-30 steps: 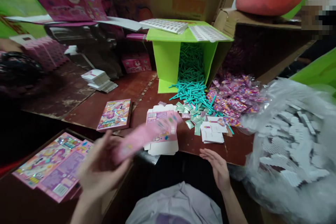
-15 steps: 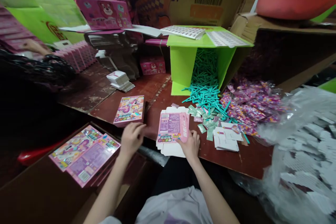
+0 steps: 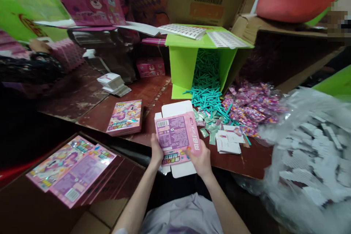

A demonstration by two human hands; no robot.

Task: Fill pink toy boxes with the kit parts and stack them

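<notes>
Between my two hands is a pink and purple cardboard box [image 3: 175, 135], its white end flaps standing out at the far and near ends. My left hand [image 3: 157, 150] grips its left edge, and my right hand [image 3: 201, 158] holds the lower right corner with the thumb on the printed face. Left of it, a closed pink box [image 3: 125, 117] lies on the table. To the right are small green sachets [image 3: 212, 126], a pile of teal plastic sticks [image 3: 207, 98] and a stack of white printed cards [image 3: 229, 140].
A lime green carton [image 3: 182, 62] spills the sticks. Bags of coloured beads [image 3: 252, 106] lie beside it. A plastic sack of white pieces [image 3: 315, 161] stands right, flat pink boxes [image 3: 74, 168] lower left. A co-worker's sleeve [image 3: 33, 67] shows far left.
My left hand has moved right from near the closed box and taken the left edge of the flapped box. That box is lifted and tilted, its far flap now raised. The view has shifted right.
</notes>
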